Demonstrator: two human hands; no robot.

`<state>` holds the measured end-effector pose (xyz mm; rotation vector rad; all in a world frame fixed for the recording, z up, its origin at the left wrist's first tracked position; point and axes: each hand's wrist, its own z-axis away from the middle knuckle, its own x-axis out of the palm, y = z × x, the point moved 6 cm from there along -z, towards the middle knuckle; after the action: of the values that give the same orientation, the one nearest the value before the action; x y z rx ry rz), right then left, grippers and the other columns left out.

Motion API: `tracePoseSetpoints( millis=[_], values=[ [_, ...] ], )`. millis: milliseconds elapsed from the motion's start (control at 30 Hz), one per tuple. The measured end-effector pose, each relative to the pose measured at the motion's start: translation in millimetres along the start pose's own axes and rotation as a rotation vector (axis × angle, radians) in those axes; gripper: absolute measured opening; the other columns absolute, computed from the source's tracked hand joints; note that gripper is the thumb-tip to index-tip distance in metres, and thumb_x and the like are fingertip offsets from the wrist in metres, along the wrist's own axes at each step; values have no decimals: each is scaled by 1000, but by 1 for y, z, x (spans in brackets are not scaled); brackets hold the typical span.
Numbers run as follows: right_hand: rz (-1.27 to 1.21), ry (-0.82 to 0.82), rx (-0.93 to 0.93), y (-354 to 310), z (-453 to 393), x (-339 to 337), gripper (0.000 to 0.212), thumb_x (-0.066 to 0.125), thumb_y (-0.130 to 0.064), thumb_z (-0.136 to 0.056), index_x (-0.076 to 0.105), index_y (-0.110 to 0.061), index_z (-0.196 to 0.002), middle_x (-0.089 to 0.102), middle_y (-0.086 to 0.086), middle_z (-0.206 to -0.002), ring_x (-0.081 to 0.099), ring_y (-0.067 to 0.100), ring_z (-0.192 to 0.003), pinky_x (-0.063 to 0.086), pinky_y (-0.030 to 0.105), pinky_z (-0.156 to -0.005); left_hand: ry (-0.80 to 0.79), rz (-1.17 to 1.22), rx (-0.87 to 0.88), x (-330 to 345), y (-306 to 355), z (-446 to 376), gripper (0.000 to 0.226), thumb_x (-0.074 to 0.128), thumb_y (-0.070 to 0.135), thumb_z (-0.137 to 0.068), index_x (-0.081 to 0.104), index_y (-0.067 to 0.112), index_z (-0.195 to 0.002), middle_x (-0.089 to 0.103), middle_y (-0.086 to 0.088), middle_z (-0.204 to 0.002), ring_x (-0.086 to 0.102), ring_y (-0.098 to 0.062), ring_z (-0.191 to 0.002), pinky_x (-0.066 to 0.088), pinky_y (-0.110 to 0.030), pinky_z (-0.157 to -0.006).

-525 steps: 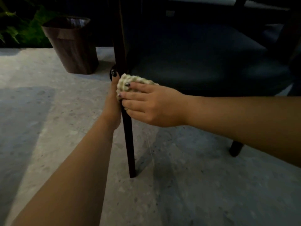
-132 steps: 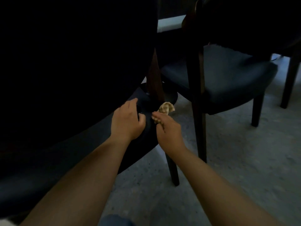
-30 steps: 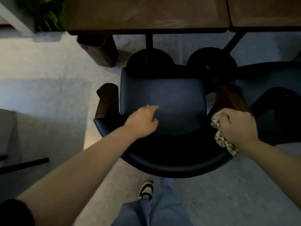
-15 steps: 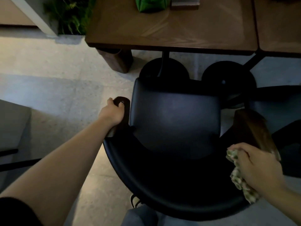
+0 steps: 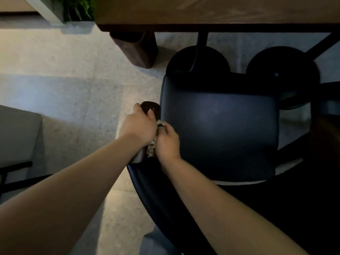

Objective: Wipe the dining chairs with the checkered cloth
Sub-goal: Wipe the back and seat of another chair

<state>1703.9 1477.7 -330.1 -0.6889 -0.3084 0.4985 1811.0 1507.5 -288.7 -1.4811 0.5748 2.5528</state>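
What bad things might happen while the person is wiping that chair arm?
The left hand grips the chair's wooden armrest right beside the checkered cloth in the right hand, so the wipe may bump its fingers and miss the wood beneath them. The chair might also slide toward the table close in front.

The scene is viewed steeply downward from a single head-worn camera, close above a chair (image 5: 219, 133) at centre frame; a table (image 5: 211, 11) edge is seen along the top.
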Motion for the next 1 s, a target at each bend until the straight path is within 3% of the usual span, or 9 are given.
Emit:
tracePoseSetpoints(
  millis=[100, 300, 433, 500, 567, 667, 767, 867, 1000],
  values=[
    [-126, 43, 85, 1, -25, 5, 30, 43, -17, -93, 65, -7, -111, 67, 18, -108, 62, 34, -104, 50, 45, -93, -8, 21, 7, -1, 2, 1, 42, 34, 39, -100, 39, 8, -128, 60, -25, -114, 58, -43, -101, 35, -34, -73],
    [-153, 108, -43, -44, -59, 17, 30, 40, -11, -97, 62, -1, -115, 63, 8, -95, 60, 16, -79, 50, 22, -66, -26, 40, 1, 0, 2, 2, 44, 33, 38, -101, 36, 9, -134, 59, -23, -119, 57, -42, -106, 33, -35, -74],
    [-23, 101, -247, -51, -46, 11, 36, 40, -5, -95, 62, -11, -123, 63, 6, -121, 60, 14, -107, 48, 26, -95, -34, 83, 3, 0, 3, 3, 41, 31, 36, -102, 37, 9, -132, 59, -23, -119, 56, -42, -108, 30, -35, -75],
    [10, 77, -224, -38, -42, 7, 35, 42, -4, -95, 63, -13, -122, 64, 5, -120, 61, 15, -107, 50, 27, -95, -47, 98, -1, -1, 3, 4, 43, 30, 36, -102, 36, 9, -134, 59, -23, -120, 56, -42, -109, 30, -35, -76],
    [-5, 74, -82, -17, -40, 2, 24, 48, -4, -94, 71, -9, -99, 71, 9, -94, 67, 20, -86, 56, 28, -75, -52, 98, 2, -1, 3, 4, 45, 29, 37, -102, 34, 8, -137, 58, -24, -121, 55, -43, -110, 30, -36, -76],
    [88, -7, 107, 8, -39, 3, 26, 48, 3, -91, 64, -4, -72, 61, 8, -59, 56, 19, -54, 43, 21, -43, -48, 95, 8, -2, 4, 5, 46, 28, 37, -103, 33, 8, -138, 57, -23, -122, 55, -42, -110, 33, -37, -76],
    [376, -79, 85, 12, -43, -1, 27, 46, 5, -89, 61, -3, -68, 61, 10, -66, 57, 19, -60, 47, 25, -51, -52, 79, 4, -1, 4, 3, 49, 27, 38, -103, 31, 7, -140, 56, -23, -125, 55, -42, -112, 38, -41, -80],
    [520, -96, -5, 11, -30, -13, 24, 45, 3, -88, 69, 1, -87, 69, 19, -90, 67, 29, -85, 57, 38, -79, -57, 65, 3, -1, 5, 3, 50, 26, 37, -103, 30, 5, -141, 54, -25, -128, 54, -42, -114, 38, -41, -82],
    [639, -159, -190, 1, 8, -27, 34, 44, 3, -85, 71, -8, -102, 69, 3, -86, 62, -5, -64, 45, 4, -54, -52, 58, -6, -2, 5, 5, 49, 27, 37, -103, 31, 5, -141, 54, -25, -128, 54, -42, -114, 30, -36, -76]
  ],
)
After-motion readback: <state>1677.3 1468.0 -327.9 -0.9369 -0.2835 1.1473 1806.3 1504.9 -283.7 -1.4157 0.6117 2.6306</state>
